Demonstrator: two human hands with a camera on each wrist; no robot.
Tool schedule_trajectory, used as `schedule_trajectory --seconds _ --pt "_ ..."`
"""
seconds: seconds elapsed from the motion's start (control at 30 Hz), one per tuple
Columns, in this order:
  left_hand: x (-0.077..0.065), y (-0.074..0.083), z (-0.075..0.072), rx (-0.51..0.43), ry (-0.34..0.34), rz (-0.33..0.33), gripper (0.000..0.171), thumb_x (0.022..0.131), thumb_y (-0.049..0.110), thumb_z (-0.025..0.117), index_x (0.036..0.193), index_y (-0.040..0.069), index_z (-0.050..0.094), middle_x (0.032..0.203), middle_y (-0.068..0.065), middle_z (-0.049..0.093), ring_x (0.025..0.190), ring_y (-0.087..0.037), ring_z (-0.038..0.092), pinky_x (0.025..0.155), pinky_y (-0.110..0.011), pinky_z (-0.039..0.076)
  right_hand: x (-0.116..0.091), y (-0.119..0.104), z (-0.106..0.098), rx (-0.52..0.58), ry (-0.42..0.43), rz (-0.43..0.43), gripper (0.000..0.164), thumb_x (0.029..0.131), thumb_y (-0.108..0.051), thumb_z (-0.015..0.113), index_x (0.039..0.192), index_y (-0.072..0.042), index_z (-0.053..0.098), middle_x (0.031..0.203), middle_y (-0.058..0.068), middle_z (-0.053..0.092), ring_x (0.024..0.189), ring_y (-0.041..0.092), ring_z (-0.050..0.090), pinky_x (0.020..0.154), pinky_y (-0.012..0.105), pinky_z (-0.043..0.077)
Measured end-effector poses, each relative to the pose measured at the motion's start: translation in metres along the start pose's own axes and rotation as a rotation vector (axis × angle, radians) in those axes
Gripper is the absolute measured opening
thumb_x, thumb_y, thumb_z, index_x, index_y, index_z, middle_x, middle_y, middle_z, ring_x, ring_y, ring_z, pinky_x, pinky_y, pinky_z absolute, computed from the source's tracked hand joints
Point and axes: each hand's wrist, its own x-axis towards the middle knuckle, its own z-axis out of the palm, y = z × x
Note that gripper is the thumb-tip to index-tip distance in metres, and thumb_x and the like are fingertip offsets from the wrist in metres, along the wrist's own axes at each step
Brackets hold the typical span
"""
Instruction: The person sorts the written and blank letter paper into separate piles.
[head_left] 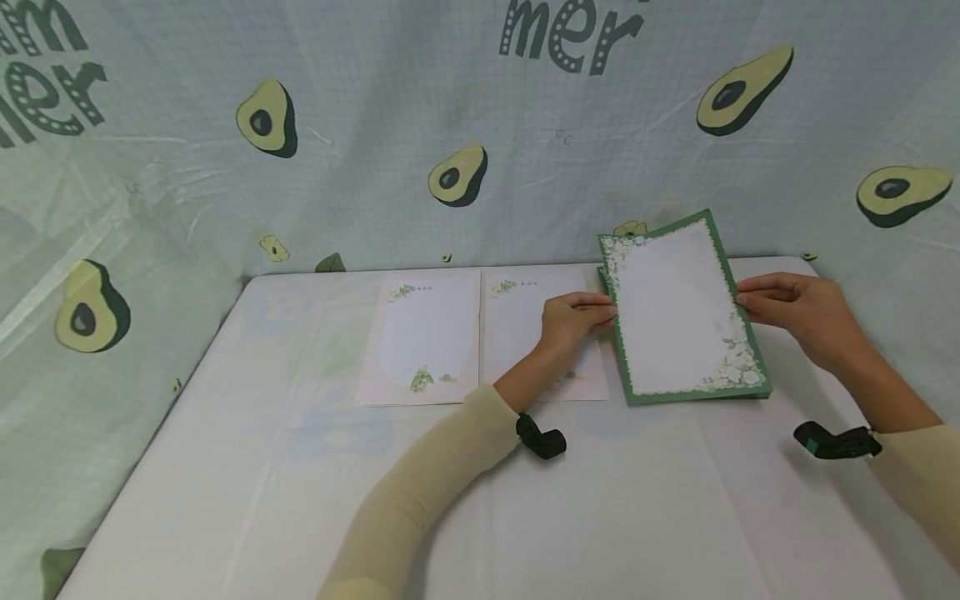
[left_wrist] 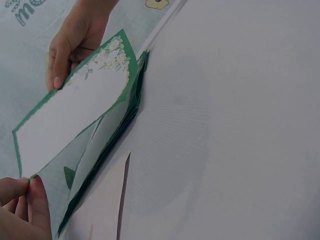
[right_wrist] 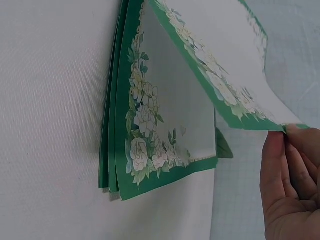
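Observation:
A sheet of stationery paper (head_left: 671, 312) with a green border and white printed flowers is lifted, tilted, over a stack of like sheets (right_wrist: 170, 120). My left hand (head_left: 567, 325) pinches its left edge between thumb and fingers. At the opposite edge my right hand (head_left: 806, 312) also pinches the sheet; the right wrist view shows the thumb and fingertips of this hand (right_wrist: 295, 185) at the paper. Below the raised sheet, the stack's edges are slightly fanned. In the head view most of that stack is hidden behind the sheet.
Left of the green stack lie two pale pink-edged papers with small plant prints, a left one (head_left: 427, 342) and a right one (head_left: 510, 325) partly covered by my left forearm. They rest on a white-covered table (head_left: 285, 483). An avocado-print curtain (head_left: 360, 167) hangs behind.

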Motion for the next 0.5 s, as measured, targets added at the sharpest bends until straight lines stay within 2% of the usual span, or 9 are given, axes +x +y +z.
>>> schedule_trajectory --seconds 0.23,0.5 --pt "0.0021 -0.0017 0.0039 -0.035 0.006 -0.024 0.020 0.087 -0.016 0.070 0.107 -0.016 0.070 0.100 -0.029 0.073 0.076 -0.018 0.074 0.085 -0.041 0.063 0.0027 0.0019 -0.0041 -0.027 0.004 0.017 0.022 0.099 -0.013 0.069 0.118 -0.005 0.071 0.099 -0.017 0.073 0.091 -0.001 0.070 0.079 0.018 0.060" --pt "0.0067 -0.0059 0.0047 -0.038 0.027 -0.049 0.019 0.087 -0.018 0.069 0.106 -0.017 0.070 0.097 -0.028 0.073 0.072 -0.014 0.071 0.083 -0.039 0.063 0.0052 0.0069 -0.0056 -0.032 -0.001 0.026 0.022 0.099 -0.014 0.069 0.119 -0.005 0.072 0.099 -0.018 0.073 0.091 -0.001 0.070 0.078 0.019 0.060"
